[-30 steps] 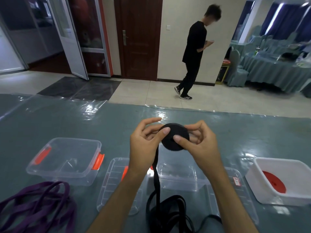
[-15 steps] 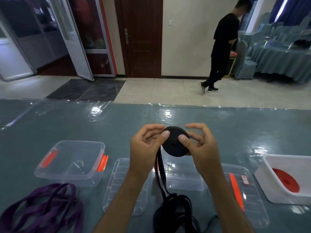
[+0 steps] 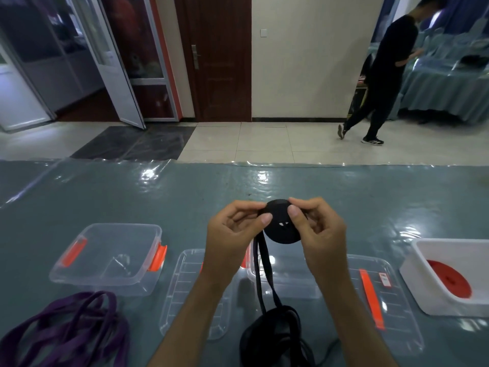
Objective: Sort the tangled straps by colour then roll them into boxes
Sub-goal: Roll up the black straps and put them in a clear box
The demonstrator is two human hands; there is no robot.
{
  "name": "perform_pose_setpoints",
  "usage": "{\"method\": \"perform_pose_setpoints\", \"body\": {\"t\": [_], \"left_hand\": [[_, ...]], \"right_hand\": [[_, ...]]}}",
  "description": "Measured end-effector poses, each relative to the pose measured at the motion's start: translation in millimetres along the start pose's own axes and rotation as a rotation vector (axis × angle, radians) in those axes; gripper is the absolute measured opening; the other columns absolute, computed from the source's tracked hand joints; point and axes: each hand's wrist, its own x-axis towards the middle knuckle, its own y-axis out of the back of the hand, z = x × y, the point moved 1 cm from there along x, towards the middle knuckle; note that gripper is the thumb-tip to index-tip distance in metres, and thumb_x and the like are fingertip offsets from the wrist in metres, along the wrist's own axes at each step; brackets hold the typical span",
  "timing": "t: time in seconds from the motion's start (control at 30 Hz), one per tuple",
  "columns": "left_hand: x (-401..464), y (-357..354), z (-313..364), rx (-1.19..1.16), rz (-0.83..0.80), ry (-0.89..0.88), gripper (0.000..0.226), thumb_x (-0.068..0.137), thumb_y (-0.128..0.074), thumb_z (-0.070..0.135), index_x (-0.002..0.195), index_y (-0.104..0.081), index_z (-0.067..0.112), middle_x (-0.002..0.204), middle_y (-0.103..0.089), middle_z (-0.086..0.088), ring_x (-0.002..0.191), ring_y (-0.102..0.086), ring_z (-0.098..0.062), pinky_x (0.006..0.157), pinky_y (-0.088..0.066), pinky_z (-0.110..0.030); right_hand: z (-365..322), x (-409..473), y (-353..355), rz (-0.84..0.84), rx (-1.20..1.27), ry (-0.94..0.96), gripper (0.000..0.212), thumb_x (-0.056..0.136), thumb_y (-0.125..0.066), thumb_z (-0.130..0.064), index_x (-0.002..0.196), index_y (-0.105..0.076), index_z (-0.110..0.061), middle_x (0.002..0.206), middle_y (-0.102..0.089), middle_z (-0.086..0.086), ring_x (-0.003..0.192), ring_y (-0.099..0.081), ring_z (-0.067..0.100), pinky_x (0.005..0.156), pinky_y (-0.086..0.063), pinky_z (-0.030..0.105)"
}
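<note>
Black strap roll [image 3: 281,225] is pinched between left hand [image 3: 232,234] and right hand [image 3: 321,231]; its loose tail [image 3: 264,271] hangs straight down toward the unrolled heap [image 3: 272,335].

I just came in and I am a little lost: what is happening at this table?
A person is rolling a black strap into a coil, the left hand and right hand both pinching it above the table. Its loose tail hangs to a black heap. A red roll already lies in the white box. The purple straps lie unrolled, and the clear box is empty.
</note>
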Motion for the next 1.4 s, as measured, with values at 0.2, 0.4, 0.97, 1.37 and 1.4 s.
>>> {"method": "perform_pose_setpoints", "body": {"t": [0.2, 0.4, 0.97, 1.37, 1.4], "left_hand": [[-7, -3, 2, 0.061, 0.001, -0.06, 0.025, 0.085, -0.077, -0.008, 0.108, -0.077, 0.001, 0.114, -0.078, -0.008, 0.111, -0.074, -0.023, 0.096, -0.058, -0.029], [-9, 0, 17, 0.075, -0.053, 0.008, 0.037, 0.089, -0.076, 0.001, 0.122, -0.074, 0.017, 0.109, -0.078, -0.007, 0.105, -0.074, -0.015, 0.091, -0.056, -0.021], [3, 9, 57, 0.172, -0.05, -0.109, 0.027, 0.077, -0.09, 0.011, 0.101, -0.078, 0.015, 0.099, -0.08, -0.002, 0.092, -0.078, -0.02, 0.085, -0.062, -0.031], [22, 6, 51, 0.099, -0.03, -0.121, 0.02, 0.081, -0.086, 0.003, 0.099, -0.079, 0.007, 0.096, -0.08, -0.006, 0.096, -0.076, -0.019, 0.085, -0.058, -0.024], [24, 6, 50, 0.093, -0.038, -0.115, 0.019, 0.082, -0.085, 0.003, 0.1, -0.079, 0.006, 0.097, -0.08, -0.006, 0.095, -0.076, -0.019, 0.087, -0.057, -0.025]], "right_hand": [[-6, 1, 17, -0.198, -0.036, -0.043, 0.026, 0.083, -0.081, -0.016, 0.101, -0.063, -0.017, 0.09, -0.079, 0.007, 0.086, -0.079, 0.024, 0.075, -0.065, 0.042], [-16, -9, 7, -0.064, 0.061, -0.064, 0.023, 0.078, -0.082, -0.013, 0.098, -0.07, -0.01, 0.097, -0.08, 0.002, 0.091, -0.079, 0.02, 0.077, -0.064, 0.03], [-56, 2, 7, -0.269, 0.002, -0.157, 0.038, 0.085, -0.081, -0.01, 0.112, -0.054, -0.017, 0.098, -0.079, 0.01, 0.087, -0.079, 0.027, 0.078, -0.065, 0.045], [-56, 33, 14, -0.33, -0.039, -0.085, 0.035, 0.081, -0.082, -0.015, 0.11, -0.06, -0.016, 0.097, -0.08, 0.008, 0.085, -0.079, 0.027, 0.072, -0.066, 0.041], [-55, 36, 15, -0.341, -0.041, -0.076, 0.037, 0.083, -0.08, -0.015, 0.116, -0.064, -0.019, 0.099, -0.08, 0.008, 0.087, -0.079, 0.027, 0.075, -0.066, 0.041]]}}
